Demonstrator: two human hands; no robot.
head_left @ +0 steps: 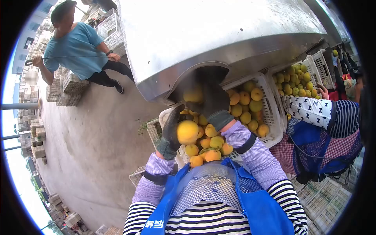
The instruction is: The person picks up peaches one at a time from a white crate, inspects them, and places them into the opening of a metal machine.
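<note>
My left hand (171,131), in a dark glove, is shut on a yellow peach (187,132) just above a white plastic crate (153,131) heaped with yellow peaches. My right hand (210,102), also in a dark glove, reaches into the dark opening of a steel machine (219,35), beside another yellow peach (193,94) at its mouth; its fingers are hidden, so I cannot tell whether it holds that fruit. Both forearms wear lilac sleeve covers over a striped shirt and a blue apron.
A second white crate (271,113) of peaches sits to the right, a third (311,68) behind it. A co-worker in a checked apron (325,137) stands at the right. Another person in a blue shirt (76,49) stands far left among stacked empty crates (66,90) on concrete.
</note>
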